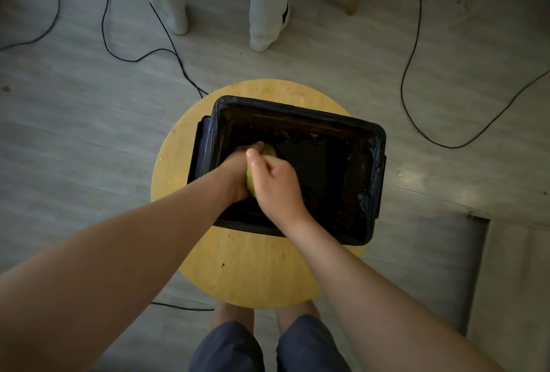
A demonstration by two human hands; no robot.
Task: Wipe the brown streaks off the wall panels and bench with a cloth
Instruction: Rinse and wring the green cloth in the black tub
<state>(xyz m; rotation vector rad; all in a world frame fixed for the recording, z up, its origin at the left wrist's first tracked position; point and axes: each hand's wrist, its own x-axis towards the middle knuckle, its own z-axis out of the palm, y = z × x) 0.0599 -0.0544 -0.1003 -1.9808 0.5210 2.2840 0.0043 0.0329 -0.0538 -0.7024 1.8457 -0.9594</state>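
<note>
My left hand (235, 176) and right hand (278, 185) both grip the green cloth (269, 150) over the black tub (297, 111) on the round counter (253, 267)

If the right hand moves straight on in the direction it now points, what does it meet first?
The left hand, which lies just ahead of the right hand; both hold the cloth between them. Beyond it would come the left wall of the tub, though depth is unclear.
</note>
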